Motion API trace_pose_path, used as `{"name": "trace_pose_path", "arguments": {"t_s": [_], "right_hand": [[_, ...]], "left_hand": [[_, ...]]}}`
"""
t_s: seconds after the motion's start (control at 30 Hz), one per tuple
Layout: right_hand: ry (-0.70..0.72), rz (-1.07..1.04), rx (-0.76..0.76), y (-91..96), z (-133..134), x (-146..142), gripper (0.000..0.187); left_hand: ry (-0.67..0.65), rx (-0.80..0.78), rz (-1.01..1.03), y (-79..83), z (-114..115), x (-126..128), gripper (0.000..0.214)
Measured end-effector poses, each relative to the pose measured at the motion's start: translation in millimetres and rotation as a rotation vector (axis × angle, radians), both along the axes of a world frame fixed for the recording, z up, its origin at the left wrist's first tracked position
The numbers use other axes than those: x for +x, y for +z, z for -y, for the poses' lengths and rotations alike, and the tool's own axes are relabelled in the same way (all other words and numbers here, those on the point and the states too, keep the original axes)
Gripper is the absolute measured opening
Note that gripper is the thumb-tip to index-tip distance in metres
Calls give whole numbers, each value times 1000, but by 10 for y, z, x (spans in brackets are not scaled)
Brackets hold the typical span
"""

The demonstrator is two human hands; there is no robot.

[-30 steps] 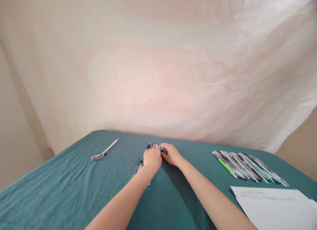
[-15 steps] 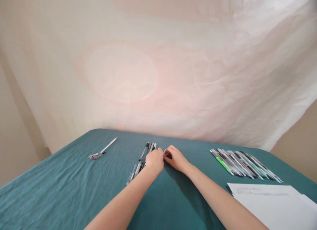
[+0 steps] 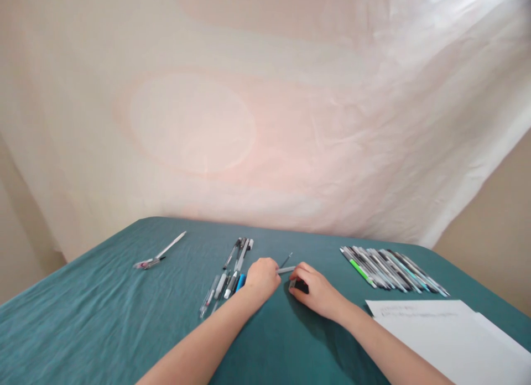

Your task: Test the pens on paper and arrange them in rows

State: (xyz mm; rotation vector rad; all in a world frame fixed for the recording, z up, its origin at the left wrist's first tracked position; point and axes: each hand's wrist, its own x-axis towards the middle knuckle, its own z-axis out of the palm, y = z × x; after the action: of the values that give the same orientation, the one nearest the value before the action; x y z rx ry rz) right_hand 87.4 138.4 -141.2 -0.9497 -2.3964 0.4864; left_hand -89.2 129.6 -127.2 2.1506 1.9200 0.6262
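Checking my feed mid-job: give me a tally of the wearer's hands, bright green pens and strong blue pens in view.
Left hand and right hand: 2
Bright green pen: 1
Strong blue pen: 1
Total: 4

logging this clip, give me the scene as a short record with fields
left hand: at one end of a grey pen, grip hidden
right hand: at the pen's other end, fingers curled by something dark
left of left hand: loose pens, one blue
far left: white pen
right: row of pens, one bright green
near right: white paper
surface: teal cloth
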Motion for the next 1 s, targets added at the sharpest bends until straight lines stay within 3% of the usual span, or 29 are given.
{"name": "trace_pose_path", "arguments": {"t_s": [0.13, 0.27, 0.37, 0.53, 0.67, 0.73, 0.83, 0.93, 1.0], "right_hand": [[-58, -113, -24, -23, 40, 50, 11], [-161, -262, -66, -44, -3, 111, 17], [-216, -419, -206, -55, -56, 156, 22], [-156, -713, -552, -60, -99, 177, 33], [-116, -840, -625, -54, -107, 184, 25], [-105, -887, -651, -45, -110, 192, 26], [-115, -921, -676, -29, -105, 201, 31], [-163, -813, -626, -17, -81, 199, 37], [-187, -690, -568, -11, -56, 188, 40]], "left_hand": [[-110, -29, 203, -48, -43, 10, 20], [-151, -125, 638, -131, -83, 105, 30], [-191, -207, 907, -166, -66, 195, 36], [-342, -169, 936, -154, 2, 251, 34], [-393, -187, 922, -159, 18, 256, 37], [-373, -177, 921, -154, 15, 257, 39], [-240, -32, 885, -112, -1, 237, 37], [-79, 135, 859, -70, -37, 189, 35], [-14, 153, 937, -78, -75, 156, 39]]}}
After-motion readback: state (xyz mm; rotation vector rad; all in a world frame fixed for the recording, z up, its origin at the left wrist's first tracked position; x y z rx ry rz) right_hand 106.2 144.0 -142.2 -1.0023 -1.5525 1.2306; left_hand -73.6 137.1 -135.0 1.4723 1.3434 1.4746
